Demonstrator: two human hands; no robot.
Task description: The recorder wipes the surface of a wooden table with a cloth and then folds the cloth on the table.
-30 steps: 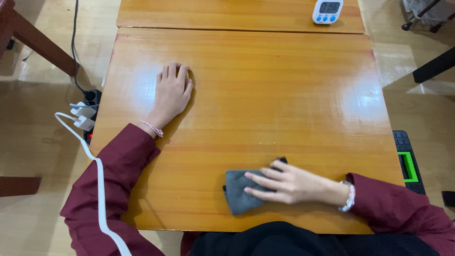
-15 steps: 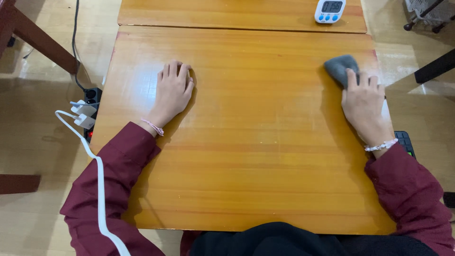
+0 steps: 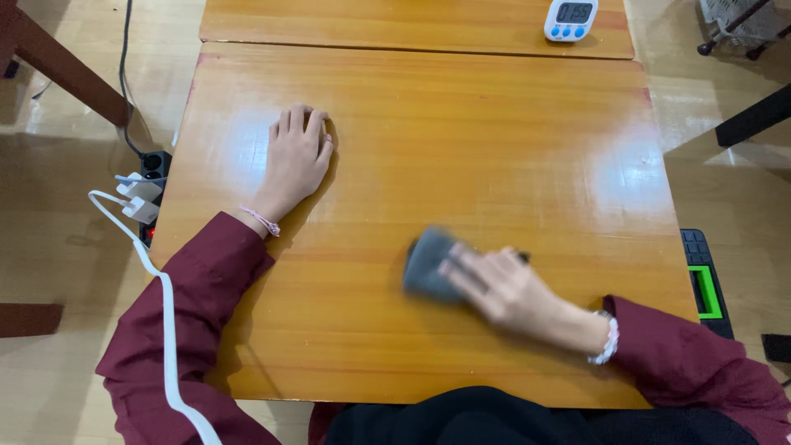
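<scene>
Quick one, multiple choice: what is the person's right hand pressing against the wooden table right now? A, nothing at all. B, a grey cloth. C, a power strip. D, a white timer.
B: the right hand lies with its fingers on a grey cloth on the wooden table, while the left hand rests flat and empty; the white timer sits apart on the far table.

Right hand [image 3: 503, 288] and grey cloth [image 3: 428, 265]: smeared by motion blur, finger outlines indistinct; the part of the cloth under the fingers is hidden. White timer [image 3: 570, 20]: top cut off by the upper edge, display too small to read. White cable [image 3: 165, 330]: runs out of frame at the bottom. Power strip [image 3: 147, 183]: partly covered by plugs.
</scene>
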